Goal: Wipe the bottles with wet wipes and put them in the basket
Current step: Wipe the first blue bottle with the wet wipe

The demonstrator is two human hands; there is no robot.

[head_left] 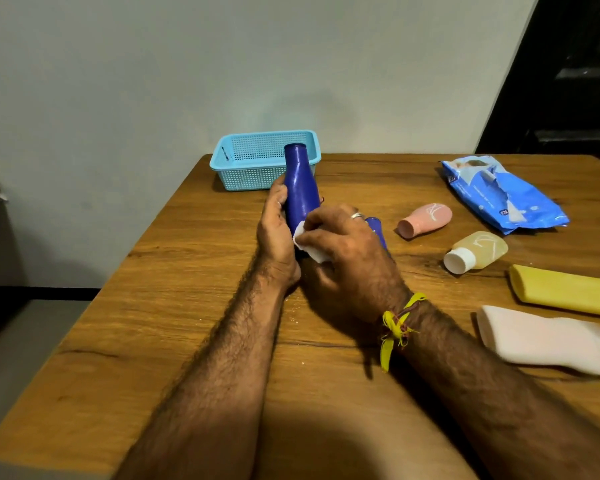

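Left hand (pixel 274 233) grips the blue bottle (pixel 300 185) above the table (pixel 187 306), before the basket (pixel 257 161); right hand (pixel 343 251) pinches a wet wipe (pixel 307 245) against it. Wet plastic may slip.

The right hand (pixel 347 251) hides most of a second blue bottle (pixel 376 228); beside it, the white tube (pixel 548 341) and yellow tube (pixel 568 289) run off the right edge.
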